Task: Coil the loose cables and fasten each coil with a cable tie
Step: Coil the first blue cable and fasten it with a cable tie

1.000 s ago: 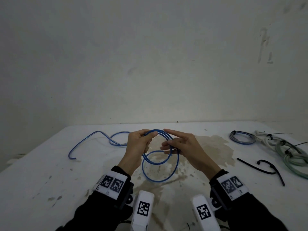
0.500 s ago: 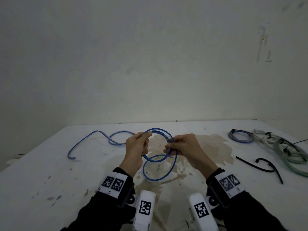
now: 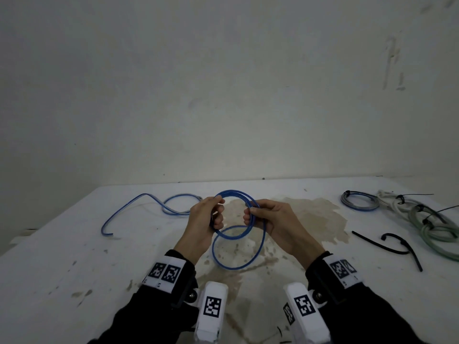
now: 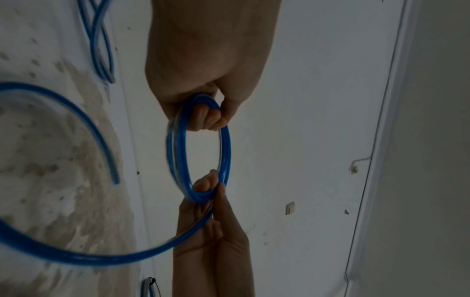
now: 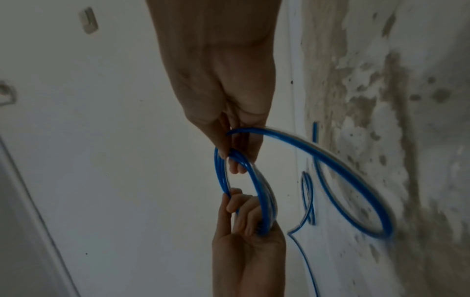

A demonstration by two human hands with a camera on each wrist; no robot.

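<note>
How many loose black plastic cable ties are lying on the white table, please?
2: a straight black cable tie and a hooked black cable tie beside it, at the table's right; others may be hidden.

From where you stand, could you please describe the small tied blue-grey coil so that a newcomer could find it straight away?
Start at the white table and go to its far right corner, where the finished bundles lie. The small blue-grey coil is the leftmost of them, flat on the table just left of the pale green coils. Unlike the blue cable in the hands, it is already closed with a black tie.
</note>
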